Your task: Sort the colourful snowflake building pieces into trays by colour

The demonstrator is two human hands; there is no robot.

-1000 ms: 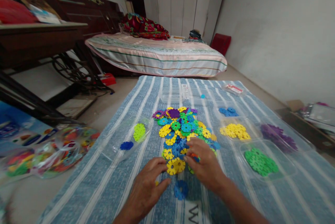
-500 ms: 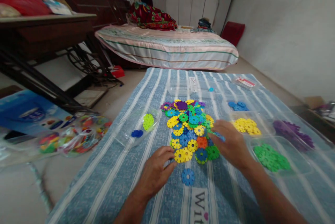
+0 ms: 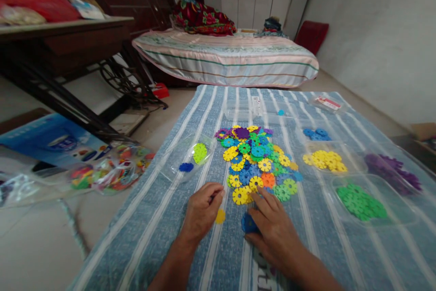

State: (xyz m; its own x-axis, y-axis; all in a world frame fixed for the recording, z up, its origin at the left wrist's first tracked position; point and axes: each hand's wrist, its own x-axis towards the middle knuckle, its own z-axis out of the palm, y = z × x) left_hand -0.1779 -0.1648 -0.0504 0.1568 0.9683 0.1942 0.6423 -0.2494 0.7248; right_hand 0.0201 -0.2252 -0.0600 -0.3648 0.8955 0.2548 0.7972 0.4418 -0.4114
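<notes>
A heap of colourful notched plastic discs lies mid-table. My left hand is left of the heap's near end, fingers curled in and thumb tip against them. Whatever they pinch, if anything, is hidden. Just below that thumb shows a yellow disc; I cannot tell whether the hand touches it. My right hand reaches in from the right, fingers apart. Its thumb and index finger lie around a blue disc, partly covered by the hand. A longer finger extends to a yellow disc at the heap's edge.
Clear trays on the right hold blue discs, yellow discs, green discs and purple discs. A left tray has lime and dark blue discs. Another long tray stands behind the heap. Striped cloth covers the table.
My right hand has moved left and nearer from the heap's right side to the blue disc; the blue piece it held is gone from its fingers. A yellow disc now shows beside my left hand.
</notes>
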